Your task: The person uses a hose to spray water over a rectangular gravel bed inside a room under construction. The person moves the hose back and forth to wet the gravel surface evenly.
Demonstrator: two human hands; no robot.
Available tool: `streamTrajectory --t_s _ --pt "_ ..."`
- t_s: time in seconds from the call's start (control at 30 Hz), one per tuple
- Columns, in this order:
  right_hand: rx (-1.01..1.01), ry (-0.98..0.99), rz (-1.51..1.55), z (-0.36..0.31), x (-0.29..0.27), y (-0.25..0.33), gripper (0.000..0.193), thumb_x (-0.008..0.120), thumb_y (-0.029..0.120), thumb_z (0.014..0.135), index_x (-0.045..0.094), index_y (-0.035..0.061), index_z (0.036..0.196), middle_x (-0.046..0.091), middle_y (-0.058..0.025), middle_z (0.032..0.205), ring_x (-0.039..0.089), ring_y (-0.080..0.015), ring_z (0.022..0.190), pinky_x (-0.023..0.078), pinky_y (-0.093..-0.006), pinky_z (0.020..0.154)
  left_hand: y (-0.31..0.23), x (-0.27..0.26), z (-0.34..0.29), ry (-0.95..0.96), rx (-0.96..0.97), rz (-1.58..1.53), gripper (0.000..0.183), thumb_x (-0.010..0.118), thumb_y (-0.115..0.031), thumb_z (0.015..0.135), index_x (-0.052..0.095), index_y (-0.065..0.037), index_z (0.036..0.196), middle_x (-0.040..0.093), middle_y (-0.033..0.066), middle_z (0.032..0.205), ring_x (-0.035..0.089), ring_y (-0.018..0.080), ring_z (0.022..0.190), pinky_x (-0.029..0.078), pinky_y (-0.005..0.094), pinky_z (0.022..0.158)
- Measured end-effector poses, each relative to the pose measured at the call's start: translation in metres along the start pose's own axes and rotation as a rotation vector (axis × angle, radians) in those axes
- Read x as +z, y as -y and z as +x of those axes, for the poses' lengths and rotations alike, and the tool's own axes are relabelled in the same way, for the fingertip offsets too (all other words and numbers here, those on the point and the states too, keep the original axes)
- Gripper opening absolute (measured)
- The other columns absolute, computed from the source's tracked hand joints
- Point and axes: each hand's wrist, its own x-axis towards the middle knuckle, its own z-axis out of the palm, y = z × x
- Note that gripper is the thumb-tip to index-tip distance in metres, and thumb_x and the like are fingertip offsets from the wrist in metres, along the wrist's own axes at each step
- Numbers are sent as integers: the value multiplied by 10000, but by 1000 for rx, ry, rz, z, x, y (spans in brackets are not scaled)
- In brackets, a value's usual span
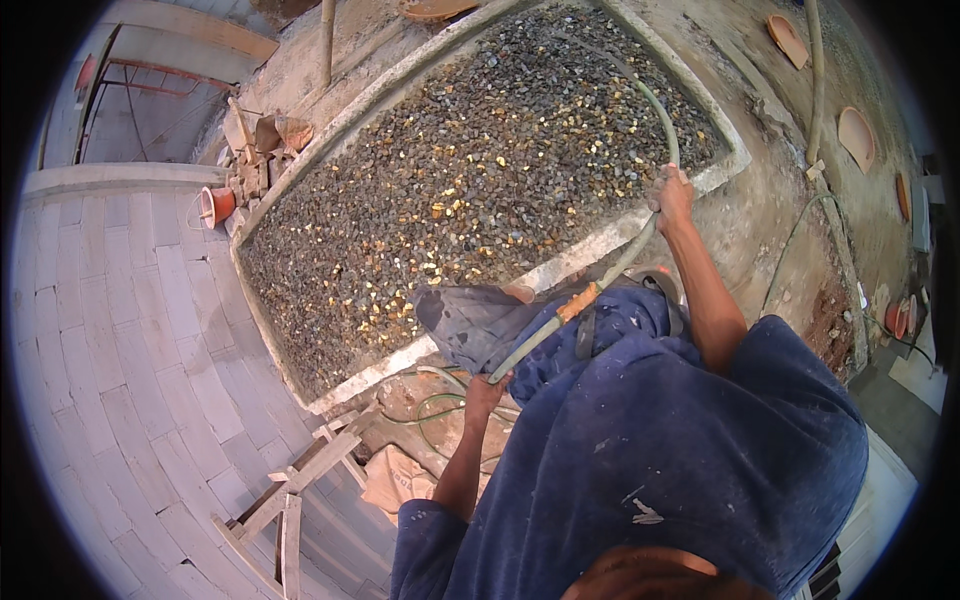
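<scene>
A pale green hose (pixel 527 345) runs slantwise in front of my body. My left hand (pixel 485 393) is closed round its lower part. Farther up, my right hand (pixel 673 197) grips the same hose near the right side of a gravel bed. An orange-brown wrapping (pixel 578 303) covers a joint in the hose between my hands. Beyond the right hand the hose arches up and left over the wet-looking gravel (pixel 450 180). A faint streak, seemingly water, continues from its far end. A pale concrete rim (pixel 570 262) surrounds the gravel, and one of my legs reaches over it.
Grey paving (pixel 130 380) covers the left side. An orange bucket (pixel 215 205) stands by the bed's left corner. A wooden trestle (pixel 290 500) and a sack (pixel 395 480) lie at lower left. Loose green hose (pixel 435 410) coils near my left hand. A pole (pixel 815 90) rises at right.
</scene>
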Motion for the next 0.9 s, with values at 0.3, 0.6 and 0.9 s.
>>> streamTrajectory --t_s 0.3,0.6,0.9 --pt "287 192 -252 8 -10 -11 167 482 234 952 490 84 879 345 51 559 314 -67 395 257 -251 333 12 11 -12 -7 -35 40 473 726 -500 749 705 -28 781 641 187 662 649 373 697 487 418 622" --pt "488 487 -510 18 40 -34 105 476 175 902 494 77 872 357 35 557 303 -68 385 256 -244 326 14 30 -37 -75 -41 96 415 733 -441 741 702 -32 802 635 238 739 635 402 770 493 455 663" --pt "508 497 -762 31 62 -60 131 459 177 909 490 76 832 360 21 556 298 -85 378 252 -260 316 15 63 -54 -144 -141 13 402 743 -445 721 712 -53 802 648 225 763 637 401 784 508 465 683"
